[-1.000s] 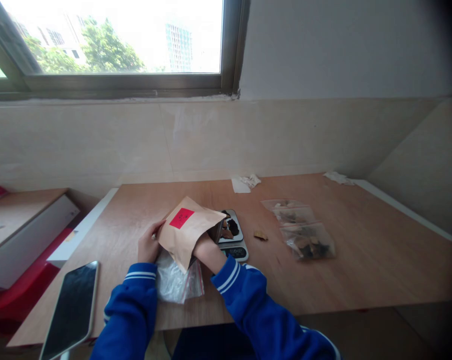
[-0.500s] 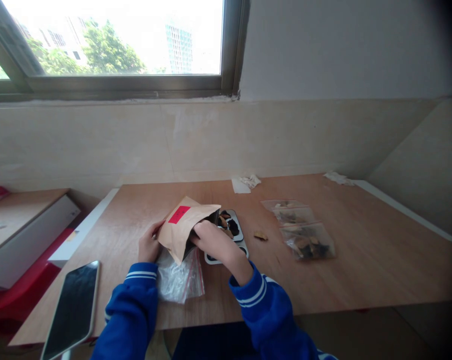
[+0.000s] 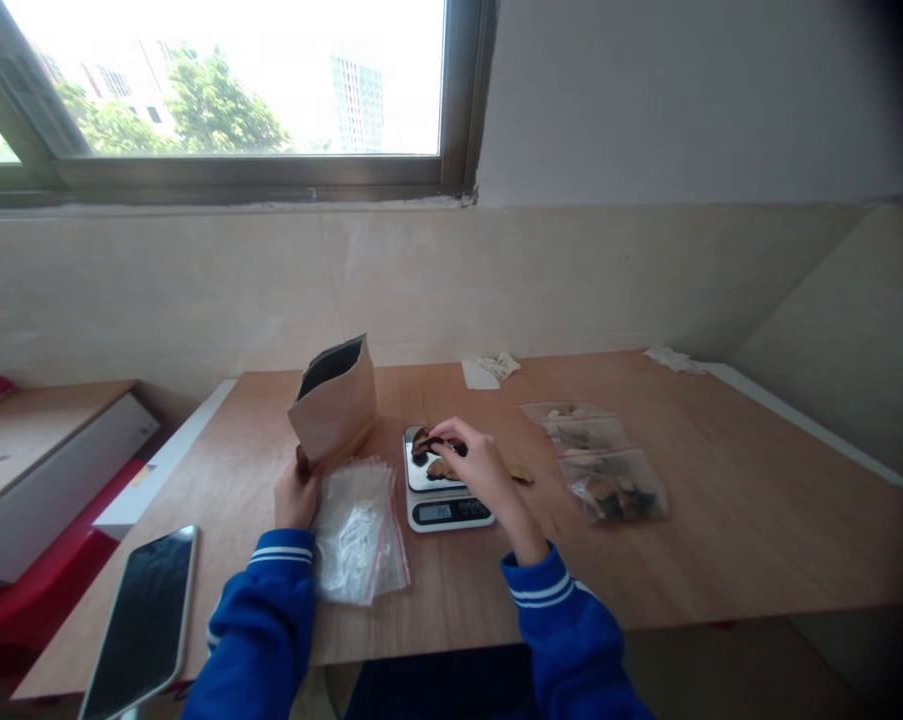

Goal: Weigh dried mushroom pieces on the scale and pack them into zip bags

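Note:
A brown paper bag [image 3: 338,405] stands upright on the table with its mouth open, and my left hand [image 3: 297,493] grips its lower left side. To its right lies a small white kitchen scale [image 3: 451,514] with a lit display. Dried dark and tan slices [image 3: 442,468] rest on its shiny plate. Over the plate, my right hand [image 3: 475,458] pinches a dried dark slice [image 3: 425,443] between thumb and fingers. Clear zip bags [image 3: 357,535] lie in front of the paper bag, beside my left hand.
Filled zip bags [image 3: 620,485] lie on the right of the wooden table [image 3: 728,520]. A loose slice [image 3: 521,474] is right of the scale. A tablet [image 3: 142,615] lies front left. Crumpled tissue [image 3: 500,366] sits near the wall.
My right hand has come out of the paper bag and moved over the scale with a slice. The bag has been tipped upright, its mouth now facing up. The scale's display has come into view.

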The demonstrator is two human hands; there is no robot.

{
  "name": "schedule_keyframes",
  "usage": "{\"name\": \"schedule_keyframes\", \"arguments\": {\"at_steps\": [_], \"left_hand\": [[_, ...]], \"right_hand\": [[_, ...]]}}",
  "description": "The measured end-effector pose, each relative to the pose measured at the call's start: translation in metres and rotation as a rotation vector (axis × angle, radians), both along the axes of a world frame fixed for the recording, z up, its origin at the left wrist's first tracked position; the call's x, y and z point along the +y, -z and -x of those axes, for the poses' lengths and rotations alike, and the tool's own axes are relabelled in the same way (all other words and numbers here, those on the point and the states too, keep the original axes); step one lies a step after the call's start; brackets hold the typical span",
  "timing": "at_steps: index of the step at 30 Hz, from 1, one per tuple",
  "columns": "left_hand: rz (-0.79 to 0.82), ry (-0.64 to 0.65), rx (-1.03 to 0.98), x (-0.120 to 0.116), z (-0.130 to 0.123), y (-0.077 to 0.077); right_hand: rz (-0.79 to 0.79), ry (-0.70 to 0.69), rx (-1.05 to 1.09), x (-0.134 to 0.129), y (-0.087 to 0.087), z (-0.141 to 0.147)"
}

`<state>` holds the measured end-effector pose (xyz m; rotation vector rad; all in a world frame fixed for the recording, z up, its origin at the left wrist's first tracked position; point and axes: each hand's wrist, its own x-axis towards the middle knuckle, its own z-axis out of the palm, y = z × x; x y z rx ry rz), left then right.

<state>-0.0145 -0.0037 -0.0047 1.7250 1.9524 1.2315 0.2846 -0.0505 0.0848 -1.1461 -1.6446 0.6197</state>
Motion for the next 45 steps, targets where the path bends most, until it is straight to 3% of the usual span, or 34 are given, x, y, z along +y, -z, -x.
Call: {"name": "schedule_keyframes", "arguments": {"at_steps": [5,9,13,18,24,34,40,45], "left_hand": [[0.002,-0.109,0.010,-0.004,-0.001,-0.006],[0.039,-0.117,0.014,-0.004,-0.001,-0.007],[0.008,-0.098,-0.018,-0.004,-0.001,-0.006],[-0.033,-0.092,-0.034,-0.003,0.000,-0.005],[-0.039,-0.084,-0.040,-0.003,0.000,-0.004],[-0.222,-0.014,-0.099,-0.003,-0.003,-0.002],[-0.389,-0.010,-0.040,-0.011,-0.001,-0.013],[-0.464,0.048,0.036,-0.026,-0.008,-0.024]], "right_hand": [[0.017,0.020,-0.311,0.015,0.022,0.004],[-0.050,0.003,-0.519,0.019,0.031,0.009],[-0.061,0.075,-0.614,0.016,0.035,0.009],[-0.043,0.080,-0.579,0.007,0.030,0.002],[-0.051,0.210,-0.460,-0.004,0.031,-0.020],[-0.075,0.389,-0.317,-0.032,0.062,-0.052],[-0.056,0.427,-0.336,-0.044,0.081,-0.066],[-0.054,0.411,-0.307,-0.043,0.084,-0.069]]}}
